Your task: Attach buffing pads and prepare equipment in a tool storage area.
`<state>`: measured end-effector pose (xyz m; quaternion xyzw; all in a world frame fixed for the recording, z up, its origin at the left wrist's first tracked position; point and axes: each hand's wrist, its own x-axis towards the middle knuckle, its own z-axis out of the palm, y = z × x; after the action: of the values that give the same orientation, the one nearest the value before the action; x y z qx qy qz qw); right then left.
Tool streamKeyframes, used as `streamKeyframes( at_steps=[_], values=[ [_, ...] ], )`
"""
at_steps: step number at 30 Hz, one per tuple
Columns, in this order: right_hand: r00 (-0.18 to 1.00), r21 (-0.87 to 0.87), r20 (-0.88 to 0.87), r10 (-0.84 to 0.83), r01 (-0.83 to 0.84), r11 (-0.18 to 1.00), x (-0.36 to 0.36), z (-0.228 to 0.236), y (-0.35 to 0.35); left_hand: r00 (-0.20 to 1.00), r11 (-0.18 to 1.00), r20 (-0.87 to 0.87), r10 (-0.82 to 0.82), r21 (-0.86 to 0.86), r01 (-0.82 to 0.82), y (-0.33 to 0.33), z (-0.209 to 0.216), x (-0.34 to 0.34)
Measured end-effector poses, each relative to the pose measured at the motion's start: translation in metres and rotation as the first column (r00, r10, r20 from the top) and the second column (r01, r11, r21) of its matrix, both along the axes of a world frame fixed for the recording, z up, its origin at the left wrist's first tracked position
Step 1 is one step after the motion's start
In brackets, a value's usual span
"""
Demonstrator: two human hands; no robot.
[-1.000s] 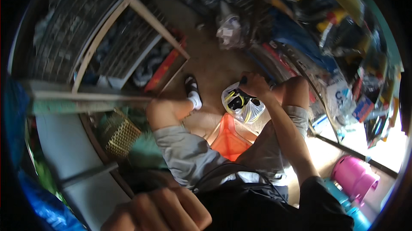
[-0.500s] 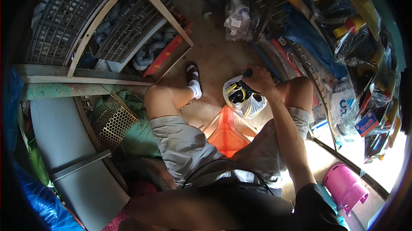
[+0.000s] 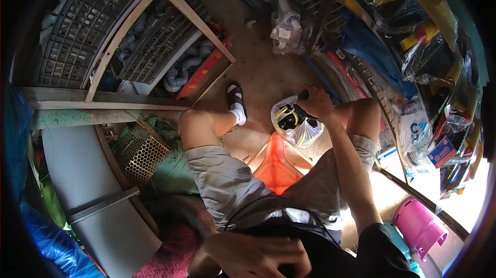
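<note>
My right hand (image 3: 317, 103) is closed around a black-handled tool (image 3: 304, 95), whose lower part is mostly hidden by the fingers. Directly beneath it is a clear plastic bag (image 3: 309, 134) holding black and yellow items that I cannot name for sure. My left hand (image 3: 263, 257) hangs over my waist at the bottom of the view, back upward. Its fingers are loosely bent and slightly smeared, with nothing visible in them. Between my knees stands an orange plastic stool (image 3: 277, 167), close to the bag.
Grey crates (image 3: 77, 35) with grey pipe fittings fill a wooden rack on the left, above a red crate (image 3: 199, 76). Packaged goods (image 3: 413, 123) hang along the right side. A pink plastic container (image 3: 419, 228) stands at lower right, and a grey gutter-like piece (image 3: 82, 164) lies left.
My left hand has come into clear view over my waist, where a blurred arm crossed before. The right hand keeps its grip on the tool, and the handle tilts slightly differently.
</note>
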<state>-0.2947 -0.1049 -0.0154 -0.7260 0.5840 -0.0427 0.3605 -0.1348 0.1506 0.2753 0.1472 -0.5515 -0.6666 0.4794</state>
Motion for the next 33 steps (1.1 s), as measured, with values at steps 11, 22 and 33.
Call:
streamKeyframes(
  at_steps=[11,22,33],
  values=[
    [0.997,0.057,-0.076,-0.003,0.007,0.998,0.0,-0.01,0.011,0.944,0.936,-0.31,0.11,0.351,0.006,0.045,-0.019,-0.008],
    [0.996,0.113,-0.076,0.044,-0.035,0.993,0.005,-0.01,0.004,0.904,0.889,-0.417,0.096,0.445,0.111,0.052,-0.01,-0.018],
    [0.985,-0.03,-0.163,0.059,-0.064,0.997,0.013,-0.005,0.007,0.739,0.827,-0.643,0.202,0.516,0.222,0.046,0.014,-0.041]
  ],
)
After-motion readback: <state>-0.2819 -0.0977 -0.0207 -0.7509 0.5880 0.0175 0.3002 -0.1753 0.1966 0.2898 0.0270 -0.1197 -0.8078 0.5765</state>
